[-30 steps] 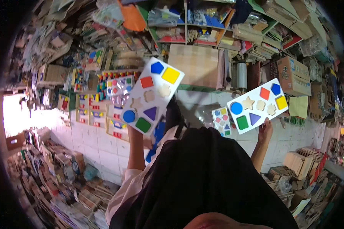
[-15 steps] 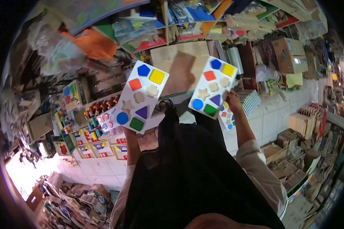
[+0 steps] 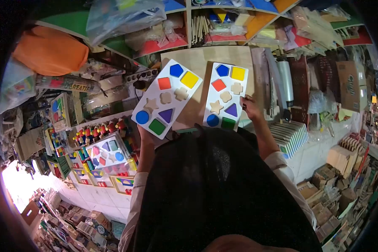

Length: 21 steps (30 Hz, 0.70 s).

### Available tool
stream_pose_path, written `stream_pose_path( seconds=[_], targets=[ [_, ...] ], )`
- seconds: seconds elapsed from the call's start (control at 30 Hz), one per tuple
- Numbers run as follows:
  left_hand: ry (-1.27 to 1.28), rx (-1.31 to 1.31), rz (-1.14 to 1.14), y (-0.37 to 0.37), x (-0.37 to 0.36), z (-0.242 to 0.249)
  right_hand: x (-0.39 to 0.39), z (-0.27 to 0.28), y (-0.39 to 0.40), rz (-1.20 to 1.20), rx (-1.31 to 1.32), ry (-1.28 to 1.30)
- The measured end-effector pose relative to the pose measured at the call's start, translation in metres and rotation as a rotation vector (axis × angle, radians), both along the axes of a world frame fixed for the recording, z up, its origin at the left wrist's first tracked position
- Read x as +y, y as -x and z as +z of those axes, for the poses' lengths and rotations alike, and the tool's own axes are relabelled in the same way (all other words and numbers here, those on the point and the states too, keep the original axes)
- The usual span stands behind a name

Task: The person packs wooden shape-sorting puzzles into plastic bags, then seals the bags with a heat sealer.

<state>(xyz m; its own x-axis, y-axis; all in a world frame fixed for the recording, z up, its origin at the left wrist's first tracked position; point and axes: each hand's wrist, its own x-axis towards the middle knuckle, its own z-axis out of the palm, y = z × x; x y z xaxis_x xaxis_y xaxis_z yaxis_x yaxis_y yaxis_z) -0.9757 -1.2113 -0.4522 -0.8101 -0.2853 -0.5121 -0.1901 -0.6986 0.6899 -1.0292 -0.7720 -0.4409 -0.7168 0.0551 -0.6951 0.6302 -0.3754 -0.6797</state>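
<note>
A white shape board (image 3: 175, 89) with blue, yellow, red, green, purple and plain wood shapes tilts to the right above my left hand (image 3: 146, 135). That hand holds its lower end from beneath, and most of the fingers are hidden by the board. A second, similar white board (image 3: 225, 89) stands more upright beside it. My right hand (image 3: 248, 106) grips its right edge, fingers bent at the rim. Behind both boards lies a pale wooden surface (image 3: 193, 54).
Shelves (image 3: 189, 25) packed with bags and wood pieces run along the top. A wrapped shape board (image 3: 109, 152) and colourful toys lie at the left. Striped stacked boards (image 3: 287, 136) and a cardboard box (image 3: 351, 86) are at the right. Piles of boxes fill both lower corners.
The view has moved closer to the wooden surface and shelves. The right board is turned more upright, and the left board has shifted right, so the two are nearer each other. Both hands keep their hold.
</note>
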Motion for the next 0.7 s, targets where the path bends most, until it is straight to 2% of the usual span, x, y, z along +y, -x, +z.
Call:
stream_pose_path(
  seconds=[0.1,0.17,0.27,0.3,0.4,0.47,0.53,0.6,0.63,0.67,0.7],
  targets=[
    [0.026,0.035,-0.04,0.019,0.004,-0.05,0.016,-0.041,0.006,0.035,0.019,-0.033],
    [0.216,0.145,-0.15,0.029,0.007,-0.068,0.016,-0.037,0.013,0.056,-0.001,-0.102],
    [0.289,0.152,-0.153,0.038,0.015,-0.093,0.039,-0.061,0.016,0.142,0.063,-0.109],
    [0.155,0.077,-0.076,0.041,0.017,-0.104,0.043,-0.068,0.016,0.139,0.067,-0.108],
    [0.126,0.045,-0.001,0.041,0.027,-0.113,0.051,-0.08,0.016,0.092,0.104,-0.179],
    [0.169,0.079,-0.023,0.044,0.033,-0.113,0.057,-0.082,0.021,0.291,0.252,-0.465],
    [0.21,0.104,-0.035,0.043,0.032,-0.118,0.057,-0.081,0.025,0.275,0.329,-0.532],
    [0.443,0.144,0.093,0.035,0.023,-0.143,0.059,-0.077,0.019,0.5,0.502,-1.141],
    [0.518,0.094,0.218,0.043,0.037,-0.122,0.042,-0.053,0.018,0.469,0.462,-1.361],
    [0.516,0.108,0.213,0.043,0.033,-0.136,0.037,-0.048,0.016,0.455,0.466,-1.367],
    [0.583,0.137,0.339,0.04,0.027,-0.154,0.035,-0.044,0.015,0.353,0.557,-1.236]
  ],
)
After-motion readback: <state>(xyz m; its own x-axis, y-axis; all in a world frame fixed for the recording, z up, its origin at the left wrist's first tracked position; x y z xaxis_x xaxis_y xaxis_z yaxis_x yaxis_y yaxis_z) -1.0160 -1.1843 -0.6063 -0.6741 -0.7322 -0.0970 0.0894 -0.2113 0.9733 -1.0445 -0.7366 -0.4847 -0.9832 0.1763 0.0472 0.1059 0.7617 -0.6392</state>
